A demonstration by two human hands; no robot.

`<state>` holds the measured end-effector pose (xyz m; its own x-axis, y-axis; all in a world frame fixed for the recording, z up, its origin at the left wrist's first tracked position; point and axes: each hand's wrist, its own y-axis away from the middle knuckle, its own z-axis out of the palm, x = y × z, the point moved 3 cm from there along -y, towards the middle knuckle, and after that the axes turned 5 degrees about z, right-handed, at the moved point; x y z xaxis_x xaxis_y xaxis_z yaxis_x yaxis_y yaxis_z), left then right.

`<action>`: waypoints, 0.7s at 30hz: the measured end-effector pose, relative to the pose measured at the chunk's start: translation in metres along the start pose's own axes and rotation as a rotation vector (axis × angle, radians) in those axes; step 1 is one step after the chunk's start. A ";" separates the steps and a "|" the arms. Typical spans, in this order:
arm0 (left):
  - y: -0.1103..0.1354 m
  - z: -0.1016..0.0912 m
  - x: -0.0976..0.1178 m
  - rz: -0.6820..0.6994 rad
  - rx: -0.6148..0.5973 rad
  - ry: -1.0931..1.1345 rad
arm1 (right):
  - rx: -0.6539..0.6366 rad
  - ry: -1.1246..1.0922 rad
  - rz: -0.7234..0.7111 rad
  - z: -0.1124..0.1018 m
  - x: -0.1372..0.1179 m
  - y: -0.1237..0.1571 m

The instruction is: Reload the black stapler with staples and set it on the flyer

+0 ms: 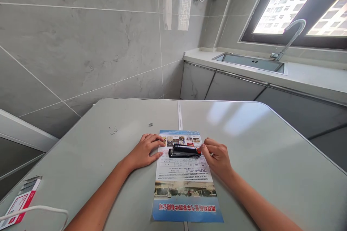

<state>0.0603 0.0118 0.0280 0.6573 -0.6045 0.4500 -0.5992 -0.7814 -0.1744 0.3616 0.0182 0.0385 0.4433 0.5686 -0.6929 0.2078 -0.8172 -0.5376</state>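
A printed colour flyer [184,184] lies on the grey table [260,158] in front of me. A black stapler [184,150] with a red end rests across its upper part. My left hand [145,151] lies flat with fingers spread, pressing the flyer's left edge beside the stapler. My right hand [217,157] is curled, its fingertips pinching the stapler's red right end.
A small strip of staples [150,125] lies on the table beyond the flyer. A red-and-white packet [20,202] and a white cable [38,210] sit at the near left corner. A counter with a sink [251,62] and tap [291,36] runs under the window at right.
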 end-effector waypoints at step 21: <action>-0.013 0.027 0.020 -0.233 0.126 0.179 | -0.393 -0.075 0.198 -0.010 0.023 -0.012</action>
<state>0.0937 0.0060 0.0154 0.6727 -0.3787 0.6356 -0.3728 -0.9155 -0.1508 0.3778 0.0397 0.0339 0.4469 0.3907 -0.8048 0.4468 -0.8768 -0.1776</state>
